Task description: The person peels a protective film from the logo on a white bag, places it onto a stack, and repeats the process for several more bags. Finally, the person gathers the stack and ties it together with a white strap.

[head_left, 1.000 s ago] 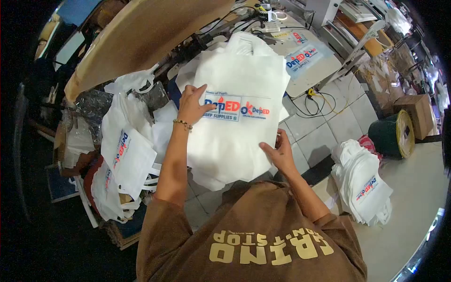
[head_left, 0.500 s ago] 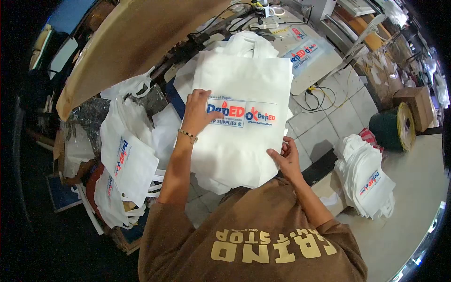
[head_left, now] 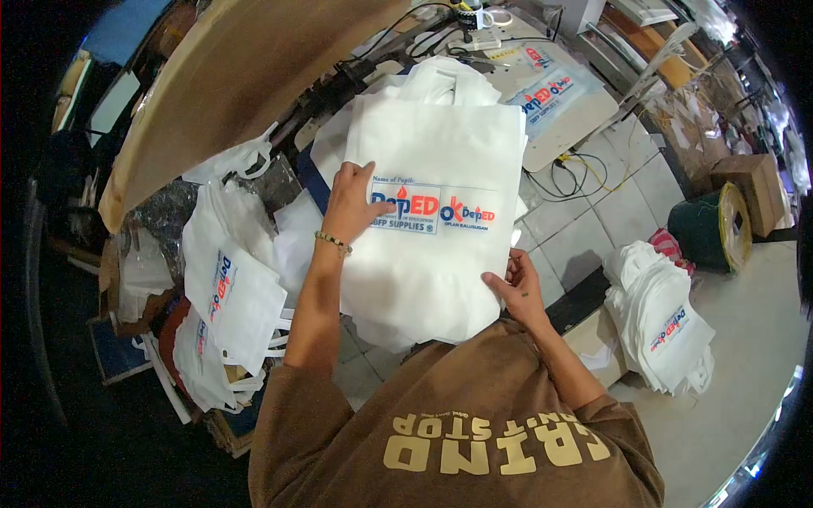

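Nearer the brown shirt (head_left: 339, 432), both hands and the top tote bag are now sitting slightly lower than a second ago; little else is changing.

Head view, looking down: a white tote bag (head_left: 423, 284), printed "DepED", "SBFP SUPPLIES" and "OK DepED", is lying face up on a stack of similar bags, right between the two hands. Its long axis is running away from the wearer, with white handles (head_left: 440, 78) showing at the far end. From the left hand, the bag is extending rightward; from the right hand, leftward and away. The left hand (head_left: 354, 203), wearing a beaded bracelet (head_left: 333, 243), is resting open on the left edge, its thumb reaching over the lettering; it is lying closer to the print. The right hand (head_left: 518, 288) is touching the lower right edge with its thumb, fingers bending beside it; whether it is pinching cannot be told. What is supporting the stack is mostly hidden.

Beyond, a printed sheet (head_left: 555, 100) is lying on a pale tabletop (head_left: 593, 116). More printed bags are hanging in a left-hand pile (head_left: 254, 330); another bundle (head_left: 652, 292) is resting at right, near a green spool (head_left: 701, 229).
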The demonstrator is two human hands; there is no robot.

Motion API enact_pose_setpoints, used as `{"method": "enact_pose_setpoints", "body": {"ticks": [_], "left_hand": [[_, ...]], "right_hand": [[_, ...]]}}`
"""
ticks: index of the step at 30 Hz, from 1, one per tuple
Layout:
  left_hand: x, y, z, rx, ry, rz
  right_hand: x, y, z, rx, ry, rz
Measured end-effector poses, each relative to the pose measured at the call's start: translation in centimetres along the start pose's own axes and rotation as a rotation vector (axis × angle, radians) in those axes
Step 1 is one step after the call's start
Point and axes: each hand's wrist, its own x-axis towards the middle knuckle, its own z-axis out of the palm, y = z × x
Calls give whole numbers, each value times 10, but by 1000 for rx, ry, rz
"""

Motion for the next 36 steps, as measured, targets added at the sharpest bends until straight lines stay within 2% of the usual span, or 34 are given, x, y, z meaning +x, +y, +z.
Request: {"method": "enact_pose_setpoints", "body": {"ticks": [3, 7, 9, 12, 22, 25, 27, 31, 33, 35, 36], "left_hand": [[0, -2, -5, 8, -84, 62], [8, -9, -11, 38, -90, 163], [16, -17, -11, 16, -155, 303], [16, -14, -10, -37, -164, 254], [26, -12, -14, -23, -353, 196], [28, -14, -12, -19, -348, 192], [27, -15, -13, -38, -238, 302], [22, -5, -15, -53, -371, 236], [21, 1, -17, -23, -395, 213], [24, 16, -5, -2, -386, 213], [24, 29, 9, -119, -380, 239]], "right_hand": [[4, -9, 10, -66, 88, -80], [23, -6, 16, 6, 137, -157], [34, -6, 14, -15, 134, -193], [36, -1, 6, 115, 64, -102], [21, 26, -2, 161, 73, -27], [21, 21, -1, 152, 63, -21], [24, 16, 3, 144, 91, -48], [42, -19, 10, -20, 173, -92], [47, -41, 14, 46, 130, -74], [57, -33, 9, 84, 155, -107], [58, -32, 5, 117, 143, -55]]}}
